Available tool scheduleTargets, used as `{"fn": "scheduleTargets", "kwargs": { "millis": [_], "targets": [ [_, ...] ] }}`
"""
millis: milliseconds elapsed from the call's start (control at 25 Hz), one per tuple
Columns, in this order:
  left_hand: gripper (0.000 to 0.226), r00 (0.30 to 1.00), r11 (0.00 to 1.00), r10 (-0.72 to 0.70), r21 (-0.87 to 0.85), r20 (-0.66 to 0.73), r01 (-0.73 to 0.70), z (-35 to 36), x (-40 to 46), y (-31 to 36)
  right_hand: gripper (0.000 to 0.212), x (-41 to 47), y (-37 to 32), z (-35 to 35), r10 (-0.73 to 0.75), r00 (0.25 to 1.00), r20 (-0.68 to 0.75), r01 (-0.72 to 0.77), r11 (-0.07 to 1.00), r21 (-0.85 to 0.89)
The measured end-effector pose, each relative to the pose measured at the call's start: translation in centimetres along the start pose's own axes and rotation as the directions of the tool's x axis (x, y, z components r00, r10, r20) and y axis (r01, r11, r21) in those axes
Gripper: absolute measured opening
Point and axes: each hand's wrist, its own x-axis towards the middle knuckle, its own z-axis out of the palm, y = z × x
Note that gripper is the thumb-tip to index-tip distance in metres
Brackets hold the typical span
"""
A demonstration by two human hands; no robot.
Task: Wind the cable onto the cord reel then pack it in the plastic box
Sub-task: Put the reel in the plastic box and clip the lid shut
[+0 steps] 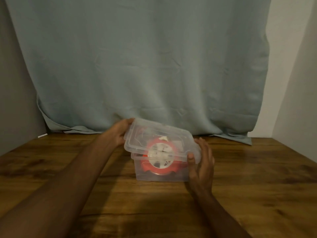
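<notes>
A clear plastic box (142, 174) stands on the wooden table, near its middle. Inside it lies the red cord reel (145, 166) with a white round centre, seen through the plastic. The clear lid (137, 133) sits tilted over the box, its left side raised. My left hand (120, 133) grips the lid's far left edge. My right hand (201, 162) holds the lid's right end, thumb on top, fingers beside the box's right wall. The cable itself is too blurred to make out.
The wooden table (257, 177) runs to a pale blue-grey curtain (154, 66) hanging right behind the box. A small white object (42, 135) lies at the table's far left corner. A white wall (300, 83) rises on the right.
</notes>
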Motion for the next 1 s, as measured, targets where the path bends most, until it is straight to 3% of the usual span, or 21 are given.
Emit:
{"fn": "scheduleTargets", "kwargs": {
  "millis": [160, 360, 480, 560, 680, 840, 1000],
  "targets": [
    [0.024, 0.94, 0.958, 0.213, 0.248, -0.265, -0.147, -0.6, 3.0, -2.2, 0.061, 0.0, 0.0, 0.3, 0.027, 0.999, 0.047, -0.023, 0.996, -0.09],
    [0.007, 0.959, 0.83, 0.254, 0.537, -0.124, -0.151, -1.0, 3.4, -4.4, 0.04, 0.5, 0.4, 0.5, 0.03, 1.0, 0.004, -0.029, 0.997, -0.07],
    [0.027, 0.953, 0.686, 0.3, 0.703, -0.036, -0.189, -0.9, 3.5, -4.5, 0.033, 0.4, 0.1, 0.6, 0.015, 1.0, -0.026, -0.015, 1.0, -0.017],
    [0.025, 0.947, 0.66, 0.321, 0.724, -0.029, -0.201, -1.0, 3.5, -4.7, 0.024, 0.4, 0.0, 0.6, -0.008, 0.999, -0.049, 0.009, 1.0, 0.022],
    [0.022, 0.943, 0.737, 0.329, 0.638, -0.053, -0.222, -1.0, 3.2, -5.2, 0.015, 0.5, 0.0, 0.5, 0.003, 0.996, -0.089, 0.003, 0.998, 0.066],
    [0.02, 0.941, 0.766, 0.329, 0.604, -0.078, -0.218, -1.0, 2.8, -5.5, 0.004, 0.4, -0.2, 0.8, 0.15, 0.982, -0.112, -0.139, 0.985, 0.101],
    [0.015, 0.932, 0.681, 0.359, 0.694, -0.04, -0.233, -0.7, 2.5, -5.3, 0.009, 0.3, -0.1, 0.6, 0.186, 0.979, -0.079, -0.179, 0.98, 0.086]
  ]
}}
